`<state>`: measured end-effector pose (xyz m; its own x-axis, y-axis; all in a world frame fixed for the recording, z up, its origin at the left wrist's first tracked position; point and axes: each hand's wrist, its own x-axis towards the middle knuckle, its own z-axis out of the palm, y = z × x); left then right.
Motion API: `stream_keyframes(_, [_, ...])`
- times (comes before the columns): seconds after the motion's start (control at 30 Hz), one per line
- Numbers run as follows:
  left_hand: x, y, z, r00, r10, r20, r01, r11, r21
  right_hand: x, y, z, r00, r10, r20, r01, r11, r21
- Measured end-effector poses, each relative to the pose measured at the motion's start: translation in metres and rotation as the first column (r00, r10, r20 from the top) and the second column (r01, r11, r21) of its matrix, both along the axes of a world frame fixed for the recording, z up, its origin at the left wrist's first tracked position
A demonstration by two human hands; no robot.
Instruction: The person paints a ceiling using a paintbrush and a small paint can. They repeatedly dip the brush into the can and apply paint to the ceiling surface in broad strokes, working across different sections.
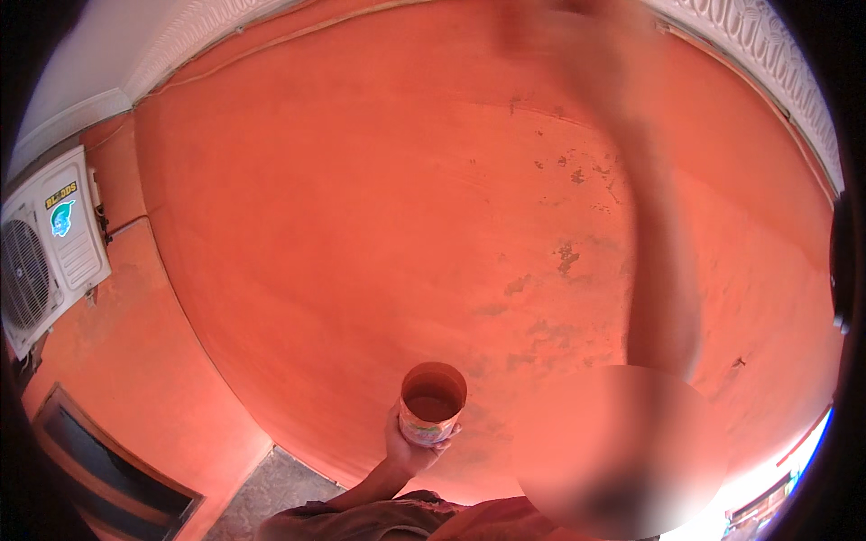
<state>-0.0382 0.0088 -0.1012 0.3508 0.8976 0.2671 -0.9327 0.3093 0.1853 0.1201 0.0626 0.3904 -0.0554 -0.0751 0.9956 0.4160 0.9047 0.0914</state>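
The left hand [405, 451] wraps around the can [422, 428], the blurred right hand [552, 32] is raised far above it, grip impossible to tell, and work on the orange wall [361, 234] beyond both seems underway, next calling for a level can.

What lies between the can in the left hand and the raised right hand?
In the head view, orange wall shows between the can and the blurred right hand, with peeled patches toward the right.
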Motion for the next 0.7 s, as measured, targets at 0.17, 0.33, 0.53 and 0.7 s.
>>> stream_keyframes(0.17, [-0.010, -0.001, -0.008, 0.998, 0.061, -0.008, -0.061, 0.998, -0.014, 0.219, 0.009, -0.019, 0.904, -0.244, -0.352, 0.267, 0.964, 0.016])
stream_keyframes(0.33, [-0.004, 0.000, -0.015, 0.999, 0.037, 0.013, -0.036, 0.997, -0.069, 0.289, -0.015, -0.011, 0.601, -0.771, -0.211, 0.786, 0.618, -0.017])
stream_keyframes(0.53, [-0.008, -0.010, -0.025, 0.969, 0.244, 0.047, -0.240, 0.968, -0.079, -0.001, 0.020, -0.016, 0.591, -0.799, -0.109, 0.806, 0.581, 0.114])
stream_keyframes(0.7, [0.015, 0.000, -0.010, 0.994, 0.091, 0.053, -0.088, 0.994, -0.059, -0.117, 0.021, 0.005, 0.852, -0.510, 0.116, 0.442, 0.821, 0.360])
